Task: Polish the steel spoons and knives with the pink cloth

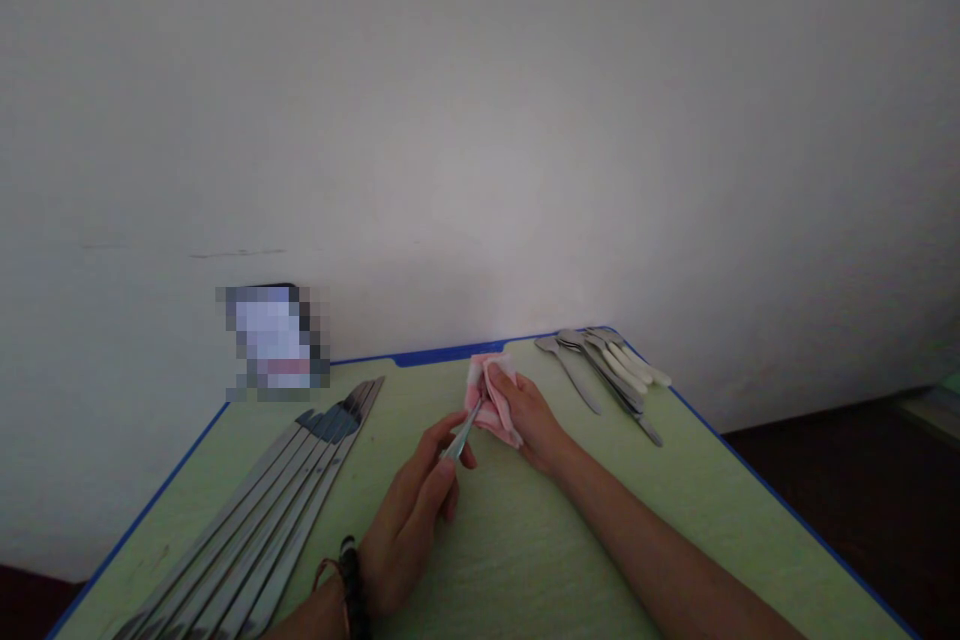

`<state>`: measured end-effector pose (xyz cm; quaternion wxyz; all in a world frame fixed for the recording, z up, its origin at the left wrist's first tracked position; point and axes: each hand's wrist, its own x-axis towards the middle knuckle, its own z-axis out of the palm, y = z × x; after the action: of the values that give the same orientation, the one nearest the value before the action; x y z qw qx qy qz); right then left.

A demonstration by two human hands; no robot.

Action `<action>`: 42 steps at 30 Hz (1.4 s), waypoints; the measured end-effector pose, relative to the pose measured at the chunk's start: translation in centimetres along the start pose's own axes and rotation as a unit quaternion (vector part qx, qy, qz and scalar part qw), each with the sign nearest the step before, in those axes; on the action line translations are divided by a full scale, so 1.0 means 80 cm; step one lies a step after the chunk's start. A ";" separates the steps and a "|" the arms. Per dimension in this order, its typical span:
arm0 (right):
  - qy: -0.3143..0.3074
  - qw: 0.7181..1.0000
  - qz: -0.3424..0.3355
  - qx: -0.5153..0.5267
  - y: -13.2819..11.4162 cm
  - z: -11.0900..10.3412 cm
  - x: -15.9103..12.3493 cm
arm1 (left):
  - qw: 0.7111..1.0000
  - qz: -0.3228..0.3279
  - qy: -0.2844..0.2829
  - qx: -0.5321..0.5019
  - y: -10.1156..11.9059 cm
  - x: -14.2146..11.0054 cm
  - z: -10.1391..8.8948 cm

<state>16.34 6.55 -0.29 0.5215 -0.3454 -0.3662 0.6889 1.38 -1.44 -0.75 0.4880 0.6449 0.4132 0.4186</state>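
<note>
Pink-and-white cloth [491,395] is what I watch most closely in the head view, close to the table's [555,560] far edge, around its middle. The right hand [536,420] pinches it around one end of a metal utensil [459,440], while the left hand [412,500] grips the handle; the hands are close together, joined by that piece. The cloth hides the end, so I can't tell its kind. I judge the left grip light: a hard tug through the cloth could twist the handle out and drop it. If the tip is sharp, thin folds could let it prick the right fingers.

Toward the far right corner, a lone spoon [546,345] lies beside stacked metal cutlery and white-handled pieces [628,374]; a backward bump from the right hand could scatter them over the edge. Long metal utensils [330,423] fan along the left side, near the braceleted left wrist, where a low sweep could snag their handles.
</note>
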 end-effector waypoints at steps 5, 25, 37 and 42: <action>0.020 1.000 0.006 -0.011 0.001 -0.001 0.000 | 0.997 0.002 -0.039 0.066 0.009 -0.003 -0.002; 0.058 0.996 -0.043 -0.047 0.009 0.000 0.002 | 0.989 0.002 -0.075 0.127 0.008 0.001 0.002; 0.054 0.989 -0.074 -0.119 0.013 -0.007 0.007 | 0.988 -0.011 -0.100 0.119 -0.004 0.000 0.002; 0.051 0.990 -0.061 -0.118 0.012 -0.005 0.005 | 0.987 -0.023 -0.093 0.128 0.002 0.001 0.003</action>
<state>16.20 6.81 -1.33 0.5367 -0.4162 -0.4379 0.5890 1.63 -1.43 -0.59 0.4471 0.7283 0.4312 0.2893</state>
